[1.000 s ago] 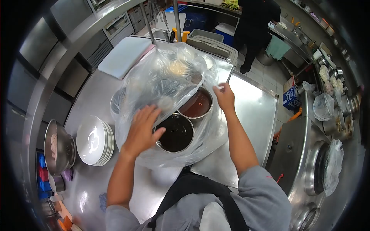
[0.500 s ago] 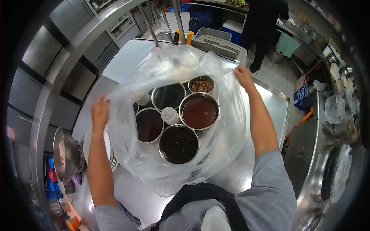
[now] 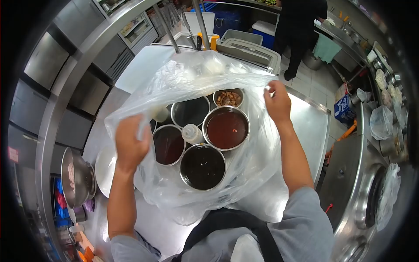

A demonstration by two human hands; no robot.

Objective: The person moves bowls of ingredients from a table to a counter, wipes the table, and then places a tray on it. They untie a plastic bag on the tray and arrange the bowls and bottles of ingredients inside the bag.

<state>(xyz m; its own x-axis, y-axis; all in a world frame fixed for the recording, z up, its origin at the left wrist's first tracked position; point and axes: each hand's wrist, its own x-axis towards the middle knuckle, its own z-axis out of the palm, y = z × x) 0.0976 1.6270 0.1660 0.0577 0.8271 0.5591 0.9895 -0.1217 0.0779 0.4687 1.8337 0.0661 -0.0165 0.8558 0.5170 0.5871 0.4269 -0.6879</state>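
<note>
A clear plastic bag [image 3: 174, 87] lies loosely over and around several round metal pots, its mouth wide open. My left hand [image 3: 132, 142], blurred, is at the bag's left side with thumb and fingers apart. At the upper right edge of the bag, my right hand [image 3: 278, 102] has its fingers curled on the plastic. Inside the opening are a pot of red-brown liquid [image 3: 227, 128], a pot of dark liquid [image 3: 203, 167], another dark red one [image 3: 169, 145] and a smaller pot of brown pieces [image 3: 228, 98]. A translucent bottle [image 3: 192, 134] stands between them.
White plates [image 3: 106, 170] and a metal bowl [image 3: 75, 177] are on the left. Behind the bag are a white board [image 3: 142, 65] and a lidded grey container [image 3: 248, 54]. A person in dark clothes [image 3: 301, 35] stands beyond. A steel counter [image 3: 340, 174] runs along the right.
My left hand has moved down and inward, its fingers spreading away from the bag's edge. My right hand has dropped slightly. The bag's upper edge has sagged lower over the pots.
</note>
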